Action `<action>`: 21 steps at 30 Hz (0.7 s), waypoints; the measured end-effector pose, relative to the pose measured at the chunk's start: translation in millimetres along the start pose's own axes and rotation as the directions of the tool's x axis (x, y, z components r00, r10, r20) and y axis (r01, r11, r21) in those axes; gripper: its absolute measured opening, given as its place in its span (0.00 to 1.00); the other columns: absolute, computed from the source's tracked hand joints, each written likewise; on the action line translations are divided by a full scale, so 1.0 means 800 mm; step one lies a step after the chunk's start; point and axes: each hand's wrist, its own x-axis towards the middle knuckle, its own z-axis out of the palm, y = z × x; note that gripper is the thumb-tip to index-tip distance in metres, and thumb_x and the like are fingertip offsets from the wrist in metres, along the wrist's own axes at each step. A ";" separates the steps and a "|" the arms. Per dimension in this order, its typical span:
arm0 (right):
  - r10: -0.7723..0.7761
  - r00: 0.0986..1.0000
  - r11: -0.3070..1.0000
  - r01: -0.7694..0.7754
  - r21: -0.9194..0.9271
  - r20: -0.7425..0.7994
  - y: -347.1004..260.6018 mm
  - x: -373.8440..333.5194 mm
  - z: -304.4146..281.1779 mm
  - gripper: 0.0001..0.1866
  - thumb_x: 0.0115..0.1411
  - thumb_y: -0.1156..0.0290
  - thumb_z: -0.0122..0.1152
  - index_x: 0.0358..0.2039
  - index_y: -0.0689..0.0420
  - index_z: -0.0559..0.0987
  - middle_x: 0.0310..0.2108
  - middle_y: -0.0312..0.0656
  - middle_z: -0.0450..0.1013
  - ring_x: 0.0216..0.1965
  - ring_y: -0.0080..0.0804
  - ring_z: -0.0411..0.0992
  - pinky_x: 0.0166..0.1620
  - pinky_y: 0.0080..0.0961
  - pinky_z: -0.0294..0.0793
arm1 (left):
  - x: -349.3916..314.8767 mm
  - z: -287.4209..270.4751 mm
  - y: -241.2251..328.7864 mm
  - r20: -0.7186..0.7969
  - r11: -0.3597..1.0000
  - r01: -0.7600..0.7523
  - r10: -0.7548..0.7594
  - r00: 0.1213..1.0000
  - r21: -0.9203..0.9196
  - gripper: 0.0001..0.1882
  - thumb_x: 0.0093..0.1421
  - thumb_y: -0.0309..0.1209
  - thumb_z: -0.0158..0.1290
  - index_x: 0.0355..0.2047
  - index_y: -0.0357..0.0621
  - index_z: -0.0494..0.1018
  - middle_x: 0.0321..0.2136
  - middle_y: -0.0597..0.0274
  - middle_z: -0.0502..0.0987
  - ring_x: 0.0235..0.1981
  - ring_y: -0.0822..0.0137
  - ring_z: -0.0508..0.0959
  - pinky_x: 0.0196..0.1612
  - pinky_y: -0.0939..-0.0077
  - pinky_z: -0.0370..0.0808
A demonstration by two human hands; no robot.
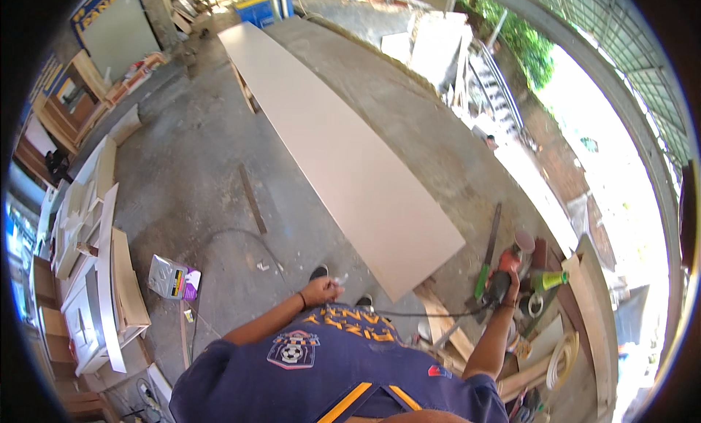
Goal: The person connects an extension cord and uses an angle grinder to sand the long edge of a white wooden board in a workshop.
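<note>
My left hand (319,291) is in front of my waist, its fingers closed around a small whitish thing (339,281) too small to name. At the right, my right hand (510,286) grips an angle grinder (504,268) with an orange head and dark body. Its round, pale disc (524,240) faces up at the far end. From the grinder a black cord (431,315) runs left past my waist. Beyond my hands, a long pale board (343,153) stretches away, raised off the floor on a wooden support (243,91).
Beside the grinder lie a green-handled saw (488,259), a green container (548,279) and a tape roll (535,304). A coil of pale strip (562,361) is nearer. Left stand a metal can (169,277) and pale wooden furniture parts (109,277). A dark strip (252,198) lies on the floor.
</note>
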 end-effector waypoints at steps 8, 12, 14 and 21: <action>-0.067 0.998 0.991 0.065 0.119 0.010 0.005 0.056 -0.029 0.28 0.53 0.52 0.51 0.32 0.72 0.74 0.25 0.54 0.74 0.23 0.47 0.73 0.29 0.36 0.76 | -0.015 -0.002 0.000 -0.209 0.965 0.157 -0.112 0.971 0.211 0.21 0.57 0.41 0.56 0.39 0.31 0.71 0.30 0.57 0.78 0.30 0.71 0.78 0.35 0.78 0.75; 0.029 1.000 0.968 -0.031 0.248 0.012 0.011 0.064 -0.033 0.30 0.53 0.51 0.51 0.34 0.74 0.72 0.28 0.56 0.73 0.28 0.48 0.74 0.30 0.39 0.76 | -0.013 0.003 0.010 -0.236 0.963 0.176 -0.127 0.964 0.204 0.21 0.57 0.41 0.56 0.38 0.32 0.72 0.30 0.57 0.79 0.31 0.71 0.78 0.36 0.78 0.74; 0.057 0.997 0.954 -0.070 0.290 0.052 0.013 0.062 -0.032 0.30 0.54 0.51 0.51 0.34 0.74 0.72 0.29 0.56 0.73 0.29 0.48 0.74 0.31 0.40 0.76 | -0.009 0.006 0.013 -0.229 0.959 0.170 -0.117 0.966 0.228 0.21 0.57 0.42 0.56 0.37 0.32 0.72 0.29 0.57 0.78 0.30 0.71 0.77 0.34 0.79 0.74; -0.100 0.995 0.972 0.094 0.215 0.018 0.019 0.045 -0.003 0.30 0.52 0.47 0.57 0.37 0.67 0.72 0.27 0.50 0.74 0.30 0.44 0.74 0.34 0.36 0.76 | 0.010 0.010 0.009 -0.190 0.951 0.143 -0.092 0.977 0.274 0.23 0.56 0.44 0.56 0.36 0.31 0.71 0.29 0.57 0.78 0.27 0.72 0.76 0.31 0.79 0.74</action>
